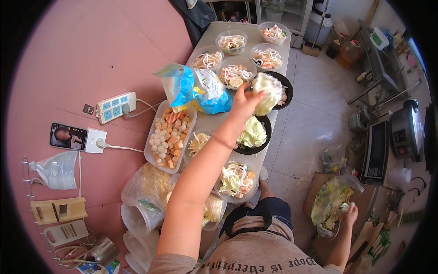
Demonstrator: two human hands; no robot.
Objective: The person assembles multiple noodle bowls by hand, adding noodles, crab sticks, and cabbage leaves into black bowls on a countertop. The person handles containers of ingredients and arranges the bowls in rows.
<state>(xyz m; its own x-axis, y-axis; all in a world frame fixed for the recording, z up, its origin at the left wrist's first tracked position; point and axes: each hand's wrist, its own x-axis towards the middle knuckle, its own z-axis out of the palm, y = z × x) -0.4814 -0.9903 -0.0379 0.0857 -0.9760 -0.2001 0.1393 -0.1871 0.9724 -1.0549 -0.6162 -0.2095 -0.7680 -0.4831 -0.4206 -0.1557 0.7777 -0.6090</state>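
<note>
My left hand [246, 104], at the end of an outstretched arm, holds a clump of pale cabbage leaves [268, 92] above a black bowl [289, 88]. The clump hides much of that bowl. Just nearer stands a second black bowl [269, 137] with cabbage leaves [252, 132] in it. Down to the right, my right hand [350, 213] is closed at the edge of a clear plastic bag [319, 201] full of cut cabbage. Something pale shows at its fingers, too small to tell apart from bag or leaf.
Clear bowls of noodles and other food [236, 73] line the table. A blue-and-white bag [212, 93] lies beside a plastic tub [148, 153] of balls and cubes. Power strip [116, 107] and phone [68, 136] are left. A microwave [377, 153] stands at right.
</note>
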